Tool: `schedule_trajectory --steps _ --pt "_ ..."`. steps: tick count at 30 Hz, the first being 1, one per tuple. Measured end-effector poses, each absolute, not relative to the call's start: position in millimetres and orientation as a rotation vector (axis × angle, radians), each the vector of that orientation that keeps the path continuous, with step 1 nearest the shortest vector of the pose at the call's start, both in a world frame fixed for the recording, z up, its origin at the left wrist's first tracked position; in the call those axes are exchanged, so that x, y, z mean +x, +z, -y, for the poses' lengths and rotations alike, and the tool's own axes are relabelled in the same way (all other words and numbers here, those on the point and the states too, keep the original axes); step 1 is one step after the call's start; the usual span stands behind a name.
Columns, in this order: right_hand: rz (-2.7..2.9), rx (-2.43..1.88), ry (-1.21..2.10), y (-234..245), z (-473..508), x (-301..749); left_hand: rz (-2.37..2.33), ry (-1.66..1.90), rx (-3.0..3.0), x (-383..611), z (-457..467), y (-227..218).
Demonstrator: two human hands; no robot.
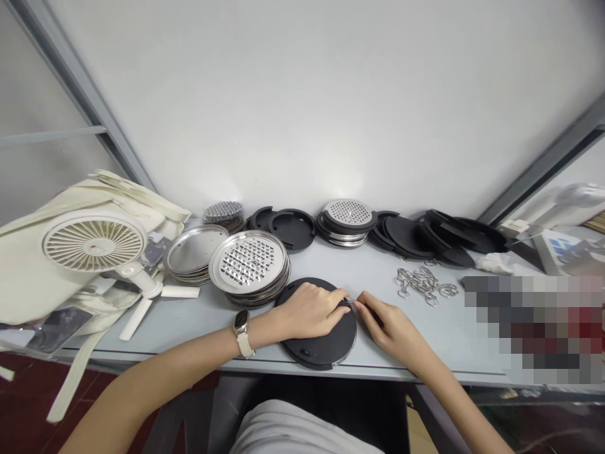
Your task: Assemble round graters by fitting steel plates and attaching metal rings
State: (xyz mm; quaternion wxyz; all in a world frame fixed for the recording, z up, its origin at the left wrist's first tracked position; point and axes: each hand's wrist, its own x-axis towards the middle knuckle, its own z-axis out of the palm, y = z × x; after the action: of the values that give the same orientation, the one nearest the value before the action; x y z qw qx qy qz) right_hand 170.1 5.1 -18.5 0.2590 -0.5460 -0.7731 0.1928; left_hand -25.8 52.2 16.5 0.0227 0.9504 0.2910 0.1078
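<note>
A round black plastic disc (pixel 314 350) lies flat near the table's front edge, with a thin shiny rim along its lower right. My left hand (pixel 309 310) rests across its top. The left thumb and forefinger close on the disc's right edge, where a small metal wire clip (pixel 350 301) shows. From the right side, my right hand (pixel 385 323) pinches that clip between thumb and fingers. Whether the clip is attached to the disc I cannot tell. More wire clips (pixel 425 285) lie in a loose pile to the right.
To the left stand stacked grater discs (pixel 249 261) and plain metal discs (pixel 195 249). Along the back are black rings (pixel 293 228), a stack topped by a perforated plate (pixel 350 213), and black discs (pixel 406 234). A white fan (pixel 97 243) and cream bag (pixel 28 233) occupy the far left.
</note>
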Motion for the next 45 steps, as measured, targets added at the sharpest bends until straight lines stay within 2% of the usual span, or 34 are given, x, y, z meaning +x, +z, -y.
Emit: schedule_trajectory --steps 45 --pt "2.246 -1.475 0.451 -24.2 -8.2 171.7 -0.937 0.386 2.94 -25.6 -51.2 15.5"
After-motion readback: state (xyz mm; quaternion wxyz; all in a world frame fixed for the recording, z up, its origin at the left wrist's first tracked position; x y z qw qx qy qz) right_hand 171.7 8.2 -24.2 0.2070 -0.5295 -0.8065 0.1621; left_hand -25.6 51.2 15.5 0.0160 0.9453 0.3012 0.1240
